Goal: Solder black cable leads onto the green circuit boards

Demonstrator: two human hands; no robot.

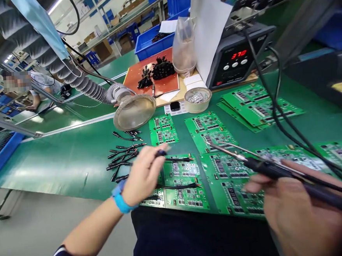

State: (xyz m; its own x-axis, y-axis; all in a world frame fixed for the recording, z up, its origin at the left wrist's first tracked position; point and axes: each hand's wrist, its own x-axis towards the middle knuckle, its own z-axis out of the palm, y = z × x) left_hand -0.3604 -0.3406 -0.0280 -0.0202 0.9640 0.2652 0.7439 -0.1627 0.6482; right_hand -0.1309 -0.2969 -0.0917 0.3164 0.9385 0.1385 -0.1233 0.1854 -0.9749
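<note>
My left hand (143, 171), a blue band at its wrist, is closed around a short black cable whose dark end (160, 153) pokes out by the thumb. Under and beside it lie green circuit boards (186, 197), with black cable leads (179, 186) reaching across them to bare tips. A pile of black cables (120, 157) is just left of the hand. My right hand (296, 209), blurred, grips a soldering iron (261, 168) with a thin metal feed tube alongside. The iron's tip points left, over a circuit board (208, 125).
A soldering station (239, 57) reading 370 stands at the back right, its cords hanging over stacked boards (260, 106). A fume extractor hood (134, 111) hangs low at centre. Behind are a round tin (198, 98), a plastic bag (183, 45) and bundled black cables (162, 68).
</note>
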